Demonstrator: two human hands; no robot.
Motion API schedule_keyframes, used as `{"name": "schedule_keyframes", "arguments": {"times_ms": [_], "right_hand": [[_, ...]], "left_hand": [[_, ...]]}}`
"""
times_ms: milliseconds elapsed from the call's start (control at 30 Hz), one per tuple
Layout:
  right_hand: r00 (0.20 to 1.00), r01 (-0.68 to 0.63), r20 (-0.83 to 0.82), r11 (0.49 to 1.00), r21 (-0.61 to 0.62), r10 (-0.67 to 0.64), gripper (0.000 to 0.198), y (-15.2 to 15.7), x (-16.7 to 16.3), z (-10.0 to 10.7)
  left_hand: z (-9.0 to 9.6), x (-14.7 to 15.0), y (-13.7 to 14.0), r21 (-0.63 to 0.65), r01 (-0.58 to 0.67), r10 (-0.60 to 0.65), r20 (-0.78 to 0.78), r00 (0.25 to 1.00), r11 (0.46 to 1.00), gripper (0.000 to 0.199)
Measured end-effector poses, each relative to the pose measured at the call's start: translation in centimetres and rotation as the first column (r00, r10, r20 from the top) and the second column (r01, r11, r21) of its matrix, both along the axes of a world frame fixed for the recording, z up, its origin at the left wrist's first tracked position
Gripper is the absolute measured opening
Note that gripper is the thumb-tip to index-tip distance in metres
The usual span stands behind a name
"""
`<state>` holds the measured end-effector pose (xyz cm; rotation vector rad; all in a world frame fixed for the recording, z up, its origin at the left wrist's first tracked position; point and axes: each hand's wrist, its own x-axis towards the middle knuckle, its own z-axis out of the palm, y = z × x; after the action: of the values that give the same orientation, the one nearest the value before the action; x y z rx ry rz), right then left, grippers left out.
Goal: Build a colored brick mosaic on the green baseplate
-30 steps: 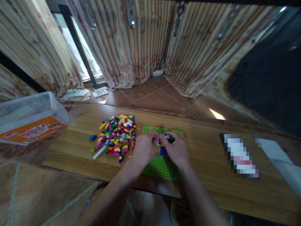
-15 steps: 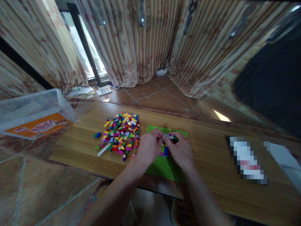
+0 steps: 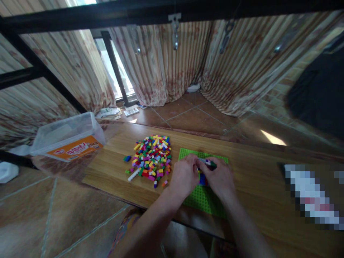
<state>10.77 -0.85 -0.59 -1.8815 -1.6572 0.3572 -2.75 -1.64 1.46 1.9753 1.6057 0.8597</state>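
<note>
Joining seems in hand: the right hand [image 3: 220, 175] grasps a dark-green-ended row of small plastic bricks [image 3: 210, 163] over the light-green studded plastic baseplate [image 3: 202, 201]; the left hand [image 3: 186, 175] meets it, its grip's contents hidden. The next move likely calls for aligned studs.

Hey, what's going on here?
A person has both bare hands, left and right, close together over a green studded baseplate, fingers at a cluster of small coloured bricks. Exactly what the fingertips grip is too small to tell. A loose pile of bricks lies left of the baseplate on the wooden table, and a clear plastic box is farther left.
</note>
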Motion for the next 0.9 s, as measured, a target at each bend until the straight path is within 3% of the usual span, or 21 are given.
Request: {"name": "schedule_keyframes", "arguments": {"times_ms": [133,200,267,367,600,900], "right_hand": [[1.000,0.012,-0.016,1.000,-0.001,-0.012,0.049,0.0,0.0,-0.2],[0.999,0.002,-0.052,1.000,0.001,-0.002,0.051,0.0,0.2,-0.3],[0.993,-0.015,-0.118,1.000,0.002,0.015,0.052,0.0,0.6,-0.4],[0.977,-0.027,-0.213,0.999,-0.025,0.021,0.054,0.0,1.2,-0.5],[0.972,-0.052,-0.232,0.997,-0.052,0.038,0.050,-0.1,1.7,-0.4],[0.969,-0.101,-0.232,0.994,-0.040,0.089,0.048,-0.1,1.9,0.0]], "left_hand": [[0.3,-0.6,0.4,0.010,-0.021,0.021,0.013,1.000,1.000,0.024],[0.7,-1.7,1.1,0.034,-0.087,0.088,-0.026,0.996,0.996,0.025],[1.2,-3.4,1.9,0.058,-0.199,0.206,-0.132,0.970,0.978,0.025],[1.7,-6.1,3.3,0.088,-0.344,0.353,-0.336,0.873,0.935,0.028],[0.9,-8.3,4.8,0.077,-0.330,0.320,-0.523,0.790,0.941,0.022],[0.9,-8.2,4.9,0.083,-0.349,0.333,-0.558,0.760,0.934,0.025]]}}
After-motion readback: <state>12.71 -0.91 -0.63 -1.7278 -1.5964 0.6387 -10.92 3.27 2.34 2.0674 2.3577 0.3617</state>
